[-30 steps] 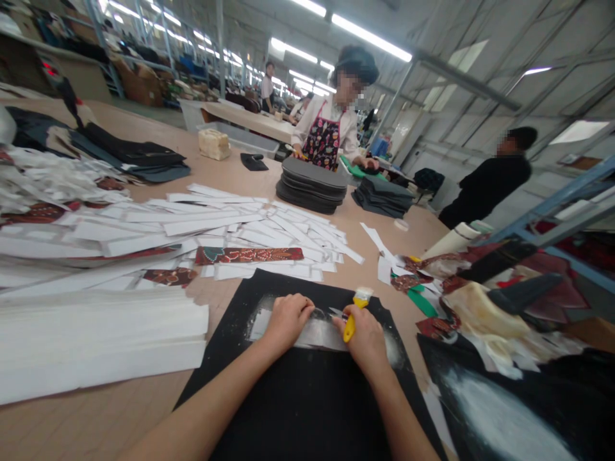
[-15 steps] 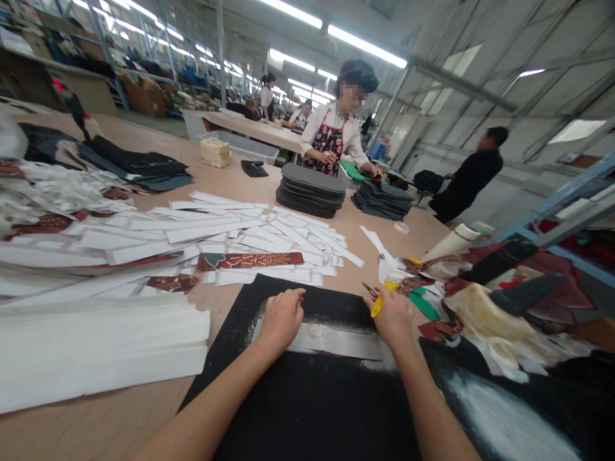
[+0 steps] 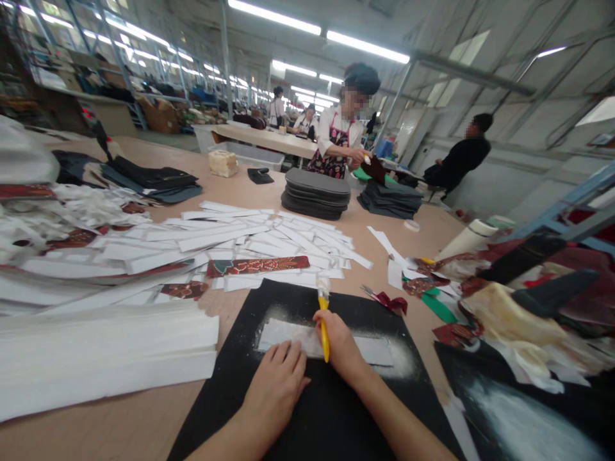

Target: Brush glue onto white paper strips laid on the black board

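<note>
First, at the far left, a long stack of white paper strips is laid on the wooden tabletop, beside the black sheet. On that sheet, the left hand is held open and flat, with nothing gripped, its fingers resting at the near edge of a pale strip, which is surrounded by white powder. Beyond the sheet, a red patterned strip is laid over loose paper. The right hand is closed firmly around the yellow handle of what appears to be a small brush, held nearly upright with its pale tip raised. Further off, a dark red piece is held by a co-worker. Just past the sheet's far right corner, small scissors are left beside a dark red scrap. Even pressure from the flat left hand would probably best keep the strip from shifting, with the right hand working clear of those fingers.
</note>
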{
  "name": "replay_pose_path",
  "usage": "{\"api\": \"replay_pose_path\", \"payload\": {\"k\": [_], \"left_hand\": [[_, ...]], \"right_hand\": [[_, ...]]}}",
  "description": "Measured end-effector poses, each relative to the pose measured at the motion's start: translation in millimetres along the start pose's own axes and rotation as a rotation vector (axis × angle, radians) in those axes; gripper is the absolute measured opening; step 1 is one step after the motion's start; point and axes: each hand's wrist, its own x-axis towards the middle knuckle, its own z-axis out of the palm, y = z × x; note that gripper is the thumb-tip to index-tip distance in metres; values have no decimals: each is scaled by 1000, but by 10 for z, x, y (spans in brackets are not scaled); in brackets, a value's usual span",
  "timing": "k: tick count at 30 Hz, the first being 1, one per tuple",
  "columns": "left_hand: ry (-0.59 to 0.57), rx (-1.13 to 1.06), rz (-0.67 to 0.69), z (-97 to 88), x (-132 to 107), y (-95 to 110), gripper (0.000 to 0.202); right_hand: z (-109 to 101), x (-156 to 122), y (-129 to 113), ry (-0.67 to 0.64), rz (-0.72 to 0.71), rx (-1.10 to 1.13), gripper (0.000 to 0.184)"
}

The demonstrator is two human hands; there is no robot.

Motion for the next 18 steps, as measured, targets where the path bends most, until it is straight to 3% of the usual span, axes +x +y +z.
{"api": "replay_pose_path", "payload": {"k": [2,5,9,12,15,18], "left_hand": [[42,17,-2,53,-32,-3,32],[115,35,3,112,-54,-7,31],[242,69,-6,186,-76,-10,29],[290,85,-9,170,-62,-5,28],[260,79,-32,71,9,24,30],[215,67,-51,-33,124,81,28]], "right_hand": [[-59,27,150,89,83,65,17],[-311,57,514,235,237,47,18],[-877,76,1200,396,416,-269,25],[-1300,90,1584,392,505,-500,26],[-1520,113,1649,339,468,-567,23],[-1444,95,1431,296,422,-597,22]]}}
